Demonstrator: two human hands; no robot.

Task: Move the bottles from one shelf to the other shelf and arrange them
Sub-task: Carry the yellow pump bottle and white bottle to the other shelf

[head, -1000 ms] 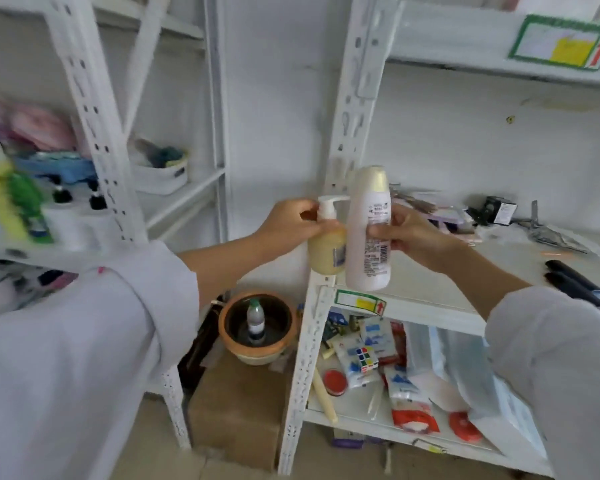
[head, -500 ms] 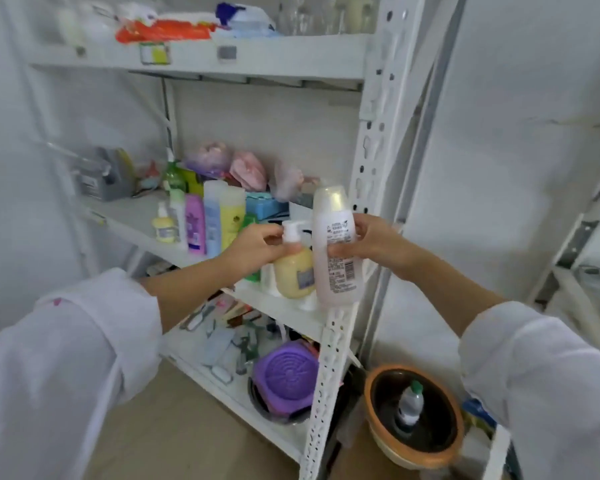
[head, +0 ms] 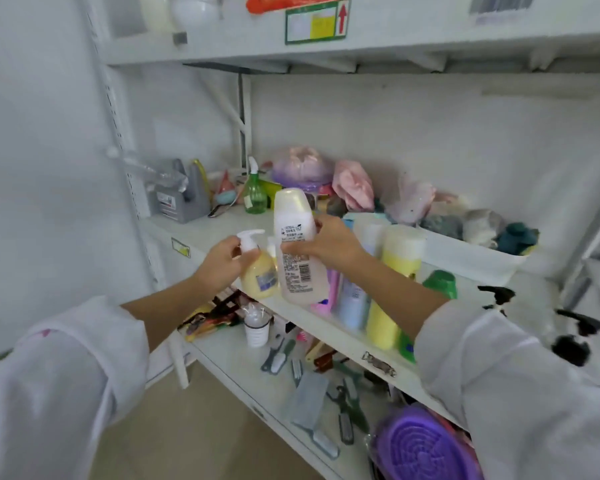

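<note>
My left hand (head: 220,263) grips a small yellow pump bottle (head: 258,275) by its neck. My right hand (head: 328,242) holds a tall white bottle (head: 297,244) with a barcode label, upright and touching the pump bottle. Both hang just above the front edge of the white middle shelf (head: 219,233). To the right on that shelf stands a row of bottles: a pink one (head: 331,292), a pale blue one (head: 352,303), a yellow one (head: 392,285) and a green one (head: 437,284), partly hidden by my right forearm.
A green spray bottle (head: 255,192), a grey jug (head: 181,197) and bagged items (head: 352,185) sit at the shelf's back. A white bin (head: 471,254) stands right. The lower shelf (head: 236,362) holds brushes, a cup and a purple lid (head: 426,448). Black spray triggers (head: 575,327) are far right.
My view has swung left from the right-hand shelf unit to the left one. Both hands carried their bottles along and now hold them over the middle shelf's front.
</note>
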